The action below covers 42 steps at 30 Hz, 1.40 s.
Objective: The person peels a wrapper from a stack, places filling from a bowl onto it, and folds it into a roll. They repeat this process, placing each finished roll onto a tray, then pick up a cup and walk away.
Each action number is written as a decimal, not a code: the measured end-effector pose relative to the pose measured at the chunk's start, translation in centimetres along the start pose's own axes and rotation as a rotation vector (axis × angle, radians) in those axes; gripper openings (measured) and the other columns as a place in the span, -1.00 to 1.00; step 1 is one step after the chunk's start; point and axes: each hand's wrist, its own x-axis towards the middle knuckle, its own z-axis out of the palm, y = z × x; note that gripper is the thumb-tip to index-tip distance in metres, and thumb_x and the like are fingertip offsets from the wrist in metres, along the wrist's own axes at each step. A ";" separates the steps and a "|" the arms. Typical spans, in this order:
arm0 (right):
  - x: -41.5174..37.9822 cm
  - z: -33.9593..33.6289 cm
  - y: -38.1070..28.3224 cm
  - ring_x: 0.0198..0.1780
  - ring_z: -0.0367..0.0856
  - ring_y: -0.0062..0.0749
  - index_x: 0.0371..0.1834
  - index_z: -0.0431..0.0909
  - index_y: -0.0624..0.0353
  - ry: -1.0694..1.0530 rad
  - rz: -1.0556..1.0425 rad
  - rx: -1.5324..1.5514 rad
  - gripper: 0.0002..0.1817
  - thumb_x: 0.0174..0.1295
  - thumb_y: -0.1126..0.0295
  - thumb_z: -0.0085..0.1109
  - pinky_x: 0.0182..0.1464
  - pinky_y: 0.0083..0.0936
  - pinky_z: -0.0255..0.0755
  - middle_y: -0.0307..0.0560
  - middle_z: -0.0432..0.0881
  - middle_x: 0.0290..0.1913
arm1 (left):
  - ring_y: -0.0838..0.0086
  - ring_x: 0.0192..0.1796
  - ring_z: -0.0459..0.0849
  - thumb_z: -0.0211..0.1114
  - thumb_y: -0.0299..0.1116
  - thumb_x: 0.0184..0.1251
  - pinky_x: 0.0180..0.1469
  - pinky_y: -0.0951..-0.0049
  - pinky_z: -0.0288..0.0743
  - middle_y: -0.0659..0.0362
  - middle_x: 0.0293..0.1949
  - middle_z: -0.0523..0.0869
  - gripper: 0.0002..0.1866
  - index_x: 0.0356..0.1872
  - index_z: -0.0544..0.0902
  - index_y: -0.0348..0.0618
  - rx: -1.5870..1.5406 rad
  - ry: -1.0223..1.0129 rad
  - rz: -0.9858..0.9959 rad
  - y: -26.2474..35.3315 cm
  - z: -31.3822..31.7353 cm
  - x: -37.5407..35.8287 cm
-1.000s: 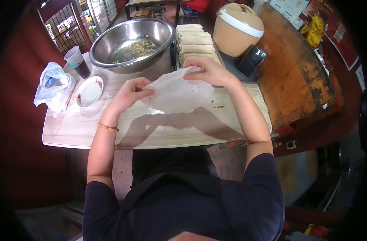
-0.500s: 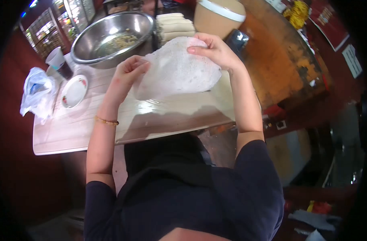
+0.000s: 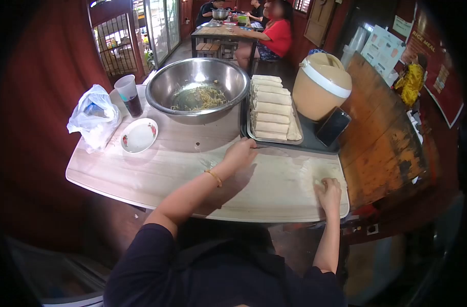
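Note:
My left hand [image 3: 240, 154] is closed, fingers curled at the front edge of the dark tray [image 3: 315, 149]; I cannot tell what it pinches. At the table's right end, my right hand [image 3: 329, 195] has its fingers bent and tips pressed together on a thin, pale round wrapper [image 3: 310, 171] lying flat on the table. Ahead of the left hand, rolled spring rolls [image 3: 272, 108] fill a metal tray [image 3: 296, 140] set on the dark one. Left of them stands a steel basin [image 3: 159, 105] with shredded filling [image 3: 205, 97] at its bottom.
A beige lidded bucket [image 3: 315, 92] and a phone [image 3: 333, 126] share the dark tray. Leftward are a floral saucer [image 3: 139, 135], a cup of dark liquid [image 3: 131, 100] and a plastic bag [image 3: 94, 115]. A wooden counter [image 3: 382, 123] adjoins at right; several people sit at a far table [image 3: 218, 31].
Both hands have come down from holding up a translucent wrapper between them. The left is now by the tray, the right at the table's right end. The view has tilted up.

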 end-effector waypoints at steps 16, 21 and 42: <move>4.9 -9.2 -7.6 -0.35 0.48 -0.67 -0.18 0.64 0.28 -0.192 -0.055 0.705 -0.81 0.37 0.35 0.26 -0.28 -0.59 0.37 -0.27 0.65 -0.39 | 0.29 0.19 0.57 0.56 -0.20 0.16 0.19 0.25 0.47 0.10 0.22 0.57 -0.18 0.43 0.34 -0.08 -0.452 -0.325 0.028 5.5 4.0 -1.9; 7.3 -9.1 -8.5 -0.28 0.51 -0.78 -0.14 0.64 0.23 -0.186 -0.064 1.113 -0.87 0.37 0.41 0.26 -0.20 -0.72 0.38 -0.41 0.65 -0.30 | 0.48 0.14 0.60 0.49 -0.23 0.25 0.22 0.40 0.45 0.08 0.10 0.65 -0.21 0.44 0.30 -0.25 -0.869 -0.568 -0.192 9.3 -0.7 -1.5; 0.8 -2.1 -1.1 -0.08 0.64 -0.24 -0.15 0.61 0.34 -0.276 0.151 0.474 -0.66 0.20 0.27 0.40 -0.02 -0.39 0.49 0.07 0.68 -0.18 | 0.68 0.01 0.63 0.30 -0.62 0.25 0.07 0.59 0.53 0.21 0.04 0.72 -0.58 0.17 0.64 -0.25 -0.462 -0.362 0.074 13.3 -6.5 0.9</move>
